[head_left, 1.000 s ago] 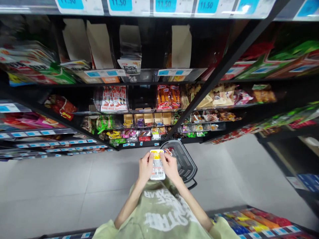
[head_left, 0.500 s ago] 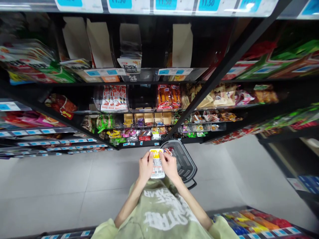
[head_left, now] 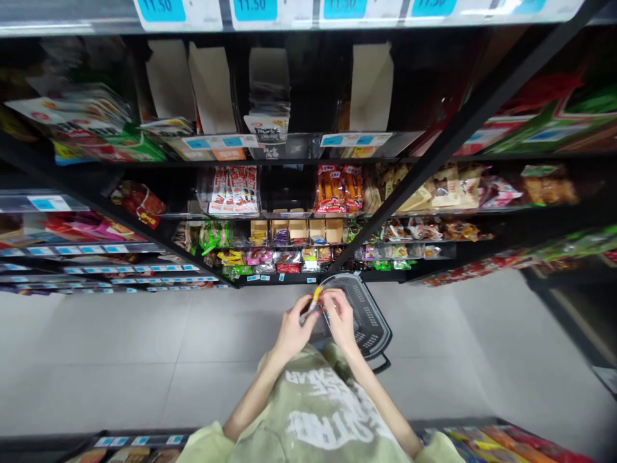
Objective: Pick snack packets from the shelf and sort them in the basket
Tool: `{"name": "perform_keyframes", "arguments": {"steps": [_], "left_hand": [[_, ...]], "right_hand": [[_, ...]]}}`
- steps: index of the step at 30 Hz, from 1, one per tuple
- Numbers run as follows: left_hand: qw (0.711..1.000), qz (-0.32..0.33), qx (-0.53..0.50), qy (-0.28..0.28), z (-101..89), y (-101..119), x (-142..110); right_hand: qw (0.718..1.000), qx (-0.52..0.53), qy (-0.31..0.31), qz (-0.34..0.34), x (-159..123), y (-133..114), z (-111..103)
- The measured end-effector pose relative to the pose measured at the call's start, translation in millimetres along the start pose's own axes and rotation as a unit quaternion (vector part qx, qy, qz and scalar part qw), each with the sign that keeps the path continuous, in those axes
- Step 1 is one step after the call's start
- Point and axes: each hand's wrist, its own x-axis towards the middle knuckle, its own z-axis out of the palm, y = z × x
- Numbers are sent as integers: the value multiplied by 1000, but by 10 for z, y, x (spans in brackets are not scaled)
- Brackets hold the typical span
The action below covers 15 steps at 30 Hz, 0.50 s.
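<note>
One small white-and-yellow pack (head_left: 314,302), tilted, pinched in left hand (head_left: 297,325); right hand (head_left: 339,315) beside it, grip unclear. One dark basket (head_left: 369,315), right.

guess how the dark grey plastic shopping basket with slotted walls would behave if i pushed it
The dark grey plastic basket looks fairly stiff, as its rim keeps a clean outline. It's probably light for its size, given the many slots in its walls. It may slide readily on the smooth grey tiled floor, though its underside is hidden.
</note>
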Motion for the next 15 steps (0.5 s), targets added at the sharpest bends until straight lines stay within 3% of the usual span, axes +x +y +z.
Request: {"name": "perform_keyframes", "arguments": {"steps": [3,7,11,15], "left_hand": [[987,-69,-143,38,-1,-138,24],[957,-113,-267,31,-29,-202,25],[960,-106,-256,31,-48,-225,24],[990,-46,-128,27,-105,-271,66]], "right_hand": [[999,0,49,19,14,59,8],[997,30,8,69,21,130,14],[996,37,11,84,-3,176,28],[999,-30,10,35,-6,156,18]]}}
